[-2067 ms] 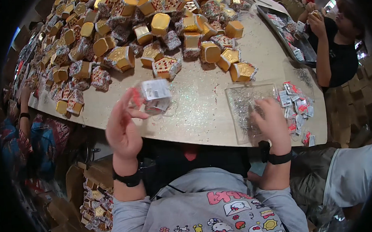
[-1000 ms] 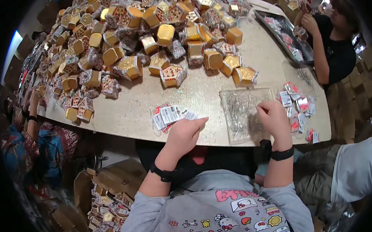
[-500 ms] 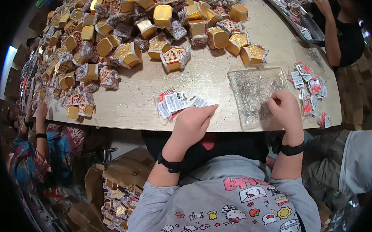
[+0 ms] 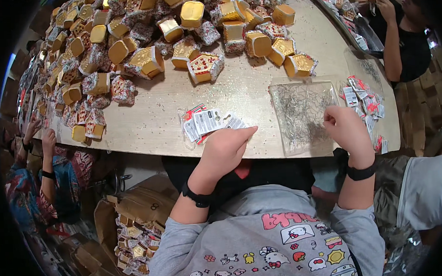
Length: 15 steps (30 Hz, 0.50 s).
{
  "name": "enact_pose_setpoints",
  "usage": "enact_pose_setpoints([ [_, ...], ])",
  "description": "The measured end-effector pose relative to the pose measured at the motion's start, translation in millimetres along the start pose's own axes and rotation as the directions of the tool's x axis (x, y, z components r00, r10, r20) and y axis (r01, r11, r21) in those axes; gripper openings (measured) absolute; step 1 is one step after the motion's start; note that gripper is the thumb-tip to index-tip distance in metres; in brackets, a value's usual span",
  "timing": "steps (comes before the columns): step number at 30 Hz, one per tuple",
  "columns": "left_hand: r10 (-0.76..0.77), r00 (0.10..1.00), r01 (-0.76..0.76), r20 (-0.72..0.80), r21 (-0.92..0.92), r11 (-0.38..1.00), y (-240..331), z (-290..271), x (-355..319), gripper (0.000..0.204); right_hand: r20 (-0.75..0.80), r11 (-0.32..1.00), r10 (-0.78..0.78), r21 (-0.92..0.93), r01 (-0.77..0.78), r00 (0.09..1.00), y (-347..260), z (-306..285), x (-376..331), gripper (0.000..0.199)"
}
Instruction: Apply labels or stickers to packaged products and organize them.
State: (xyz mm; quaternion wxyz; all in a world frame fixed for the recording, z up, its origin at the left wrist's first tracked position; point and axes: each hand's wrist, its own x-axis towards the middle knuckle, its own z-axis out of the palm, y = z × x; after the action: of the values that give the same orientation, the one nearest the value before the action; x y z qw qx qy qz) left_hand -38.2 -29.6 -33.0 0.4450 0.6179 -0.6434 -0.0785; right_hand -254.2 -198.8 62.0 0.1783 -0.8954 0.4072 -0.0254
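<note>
My left hand (image 4: 225,150) is closed at the table's near edge, its index finger pointing right and the thumb against it. Anything pinched there is too small to make out. Just beyond its knuckles lies a small fanned stack of white and red printed tags (image 4: 208,123) with thin cords. Over the right edge of a shallow clear tray (image 4: 278,120) is my right hand (image 4: 348,130), fingers curled in a pinch whose contents are hidden. Many thin metal pins or wire pieces (image 4: 303,105) lie scattered in the tray.
Gold, glitter-trimmed house-shaped ornaments (image 4: 148,60) heap across the far left. More red and white tags (image 4: 365,99) lie right of the tray. A dark tray (image 4: 341,19) stands before a co-worker (image 4: 399,41) at far right; another person (image 4: 40,180) works at left. Below is an ornament-filled carton (image 4: 130,206).
My right hand has drawn a little to the right, away from the pins. My left hand keeps its closed pose beside the tags. The whole view has shifted slightly.
</note>
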Motion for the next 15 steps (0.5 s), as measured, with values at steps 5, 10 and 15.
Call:
enact_pose_setpoints([
  [5, 0.032, 0.999, -0.031, 0.004, -0.063, 0.998, -2.1, -6.7, 3.9, 0.022, -0.042, 0.719, 0.027, 0.694, 0.010, 0.999, -32.1, 14.9, -14.3, 0.006],
  [10, -0.082, 0.996, 0.071, -0.024, -0.305, 0.950, 1.0, -17.8, -10.1, 0.027, 0.078, 0.481, 0.020, 0.874, -0.078, 0.997, -89.8, 75.4, -18.5, 0.009],
  [15, -0.198, 0.976, 0.163, -0.087, -0.301, 0.940, 15.4, -23.2, -27.9, 0.032, 0.223, 0.275, -0.062, 0.941, -0.198, 0.973, -106.1, 89.1, -7.7, 0.009],
])
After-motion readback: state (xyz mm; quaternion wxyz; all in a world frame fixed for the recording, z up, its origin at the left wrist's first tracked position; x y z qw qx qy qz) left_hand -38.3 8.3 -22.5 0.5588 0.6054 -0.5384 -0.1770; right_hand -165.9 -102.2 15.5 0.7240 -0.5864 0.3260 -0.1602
